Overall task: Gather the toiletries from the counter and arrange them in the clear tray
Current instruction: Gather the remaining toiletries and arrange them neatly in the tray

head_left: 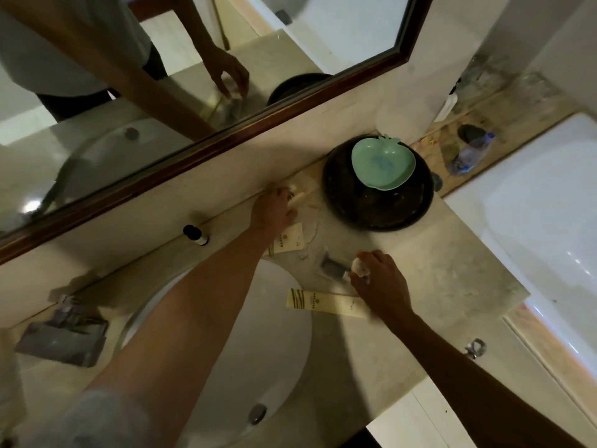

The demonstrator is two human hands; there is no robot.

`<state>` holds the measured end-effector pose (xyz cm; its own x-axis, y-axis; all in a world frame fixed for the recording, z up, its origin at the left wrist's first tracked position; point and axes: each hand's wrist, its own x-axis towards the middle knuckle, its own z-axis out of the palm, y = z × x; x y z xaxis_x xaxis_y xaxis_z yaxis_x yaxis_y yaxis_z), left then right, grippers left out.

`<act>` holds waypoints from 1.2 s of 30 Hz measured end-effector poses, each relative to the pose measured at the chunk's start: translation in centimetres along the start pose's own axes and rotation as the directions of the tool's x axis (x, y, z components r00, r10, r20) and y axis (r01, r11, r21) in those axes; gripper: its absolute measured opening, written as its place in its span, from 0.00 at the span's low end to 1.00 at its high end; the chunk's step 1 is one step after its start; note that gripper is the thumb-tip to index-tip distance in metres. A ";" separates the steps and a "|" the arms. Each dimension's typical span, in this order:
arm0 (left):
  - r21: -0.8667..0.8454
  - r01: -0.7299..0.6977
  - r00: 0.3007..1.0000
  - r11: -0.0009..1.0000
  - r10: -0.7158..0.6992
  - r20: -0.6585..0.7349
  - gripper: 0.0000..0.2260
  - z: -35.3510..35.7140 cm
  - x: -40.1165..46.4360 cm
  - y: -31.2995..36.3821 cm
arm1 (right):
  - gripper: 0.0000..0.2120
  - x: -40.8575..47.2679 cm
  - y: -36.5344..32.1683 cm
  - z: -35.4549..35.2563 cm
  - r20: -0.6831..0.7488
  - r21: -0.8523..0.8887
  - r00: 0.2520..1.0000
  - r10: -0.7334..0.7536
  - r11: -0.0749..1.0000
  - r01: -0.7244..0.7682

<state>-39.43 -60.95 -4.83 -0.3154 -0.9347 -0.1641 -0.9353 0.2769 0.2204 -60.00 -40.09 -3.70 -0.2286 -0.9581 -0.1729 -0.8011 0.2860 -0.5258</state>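
Right hand (378,279) closed on small white item; green apple-shaped dish (382,164) empty on dark bowl (378,202).

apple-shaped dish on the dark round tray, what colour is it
Mint green apple-shaped dish, clearest in the head view.

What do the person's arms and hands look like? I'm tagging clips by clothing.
Both forearms are bare, with no gloves or watch in view. A pale grey short sleeve covers the left upper arm. Left hand and right hand show no clear rings.
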 end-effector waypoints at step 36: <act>0.058 -0.215 0.952 0.975 0.196 0.235 0.40 1.6 -6.1 -1.3 | 0.17 1.2 -2.3 1.2 0.201 -0.201 0.977 -0.067 0.974 0.108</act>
<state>-36.51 -55.21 -5.61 -0.5211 -0.7831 -0.3394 -0.8534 0.4835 0.1948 -57.76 -41.84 -3.67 -0.0582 -0.9518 -0.3011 -0.9160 0.1709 -0.3630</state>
